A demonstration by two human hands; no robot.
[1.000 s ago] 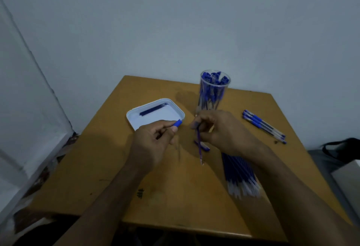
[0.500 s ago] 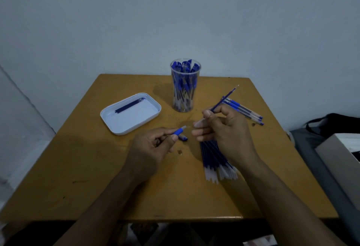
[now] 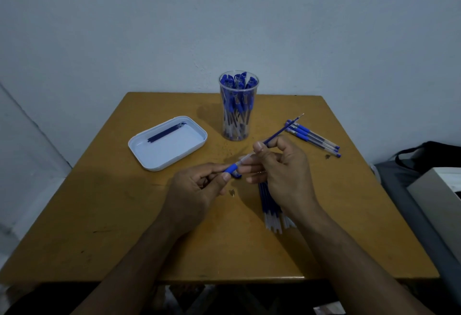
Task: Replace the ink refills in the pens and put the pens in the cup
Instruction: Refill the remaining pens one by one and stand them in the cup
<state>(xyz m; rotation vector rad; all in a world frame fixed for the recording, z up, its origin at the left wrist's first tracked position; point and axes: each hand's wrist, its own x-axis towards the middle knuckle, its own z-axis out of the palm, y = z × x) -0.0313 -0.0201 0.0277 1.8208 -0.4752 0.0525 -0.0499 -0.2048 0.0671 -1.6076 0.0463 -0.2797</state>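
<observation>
The left hand (image 3: 197, 187) pinches the pen (image 3: 235, 165). The right hand (image 3: 282, 165) pinches the refill (image 3: 284, 130), which pokes up past its fingers.

Both forearms extend forward over the table from the near edge. The left hand (image 3: 197, 185) is curled, thumb and forefinger pinching the pen barrel (image 3: 235, 165). The right hand (image 3: 282, 167), just beside it, pinches the ink refill (image 3: 284, 129) between thumb and forefinger, remaining fingers curled.
</observation>
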